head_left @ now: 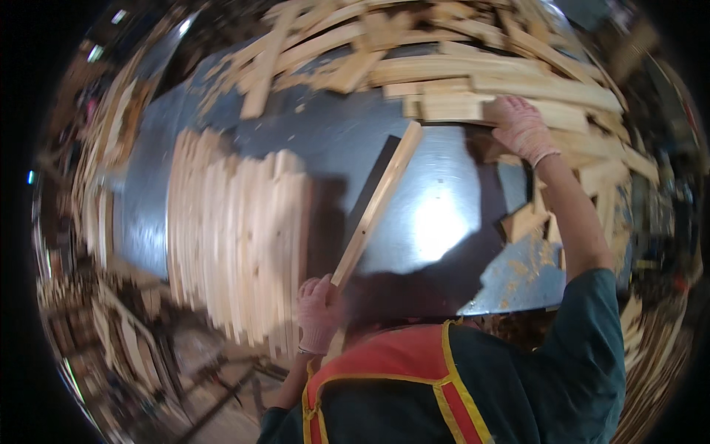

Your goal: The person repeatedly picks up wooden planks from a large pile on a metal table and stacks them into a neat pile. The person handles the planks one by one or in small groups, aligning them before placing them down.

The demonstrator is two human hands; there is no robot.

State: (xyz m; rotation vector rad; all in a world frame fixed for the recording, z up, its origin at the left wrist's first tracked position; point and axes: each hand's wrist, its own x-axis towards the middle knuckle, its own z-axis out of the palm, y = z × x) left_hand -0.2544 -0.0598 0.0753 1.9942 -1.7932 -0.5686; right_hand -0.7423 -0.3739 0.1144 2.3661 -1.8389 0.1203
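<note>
My left hand (pixel 318 312), in a pale pink knit glove, is closed round the near end of a narrow wooden strip (pixel 376 203). The strip slants away over the dark metal table (pixel 355 133), its far end raised above its own shadow. To its left lies a row of similar wooden strips (pixel 237 229), set side by side with uneven ends. My right hand (pixel 520 127), gloved alike, reaches far right and grips the end of a short pale board (pixel 452 108) at the edge of a loose wood pile. Its fingertips are partly hidden.
A jumbled pile of boards and offcuts (pixel 510 63) covers the table's far and right sides. Sawdust (pixel 529 266) and chips are scattered on the metal. More timber (pixel 111 140) stands stacked at the left, with a wooden frame (pixel 137 340) on the floor below.
</note>
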